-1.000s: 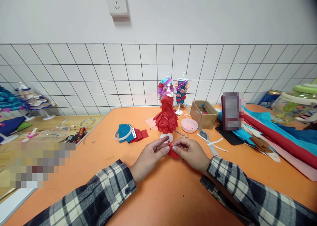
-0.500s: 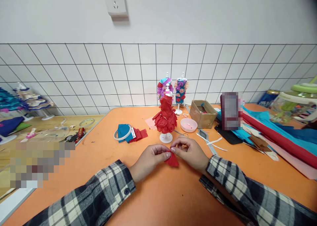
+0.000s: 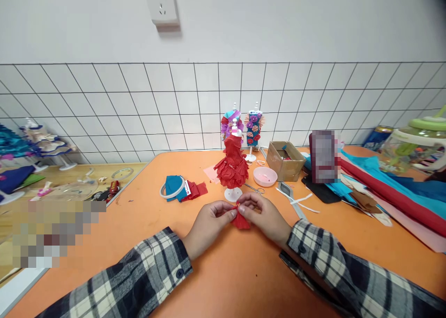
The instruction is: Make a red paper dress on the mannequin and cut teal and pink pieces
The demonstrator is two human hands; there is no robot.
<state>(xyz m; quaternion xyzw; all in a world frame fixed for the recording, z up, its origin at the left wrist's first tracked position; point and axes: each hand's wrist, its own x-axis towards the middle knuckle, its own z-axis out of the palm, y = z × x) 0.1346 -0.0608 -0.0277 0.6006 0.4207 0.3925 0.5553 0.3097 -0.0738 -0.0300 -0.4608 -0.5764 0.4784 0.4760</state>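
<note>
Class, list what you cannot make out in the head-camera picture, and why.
All in the head view:
Red piece, gripped part: covered by left hand and right hand.
Multicoloured dress form, lower part: behind the red dress.
Wall socket, top: cut by upper edge.
Dark-red-framed object, front: pixelated.

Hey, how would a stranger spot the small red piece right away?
On the orange table, find the ruffled red dress on a white stand. Just nearer the camera, the left hand and right hand pinch the small red piece. Unlike that dress or the red scraps to the left, it's hand-held and widens downward.
</note>
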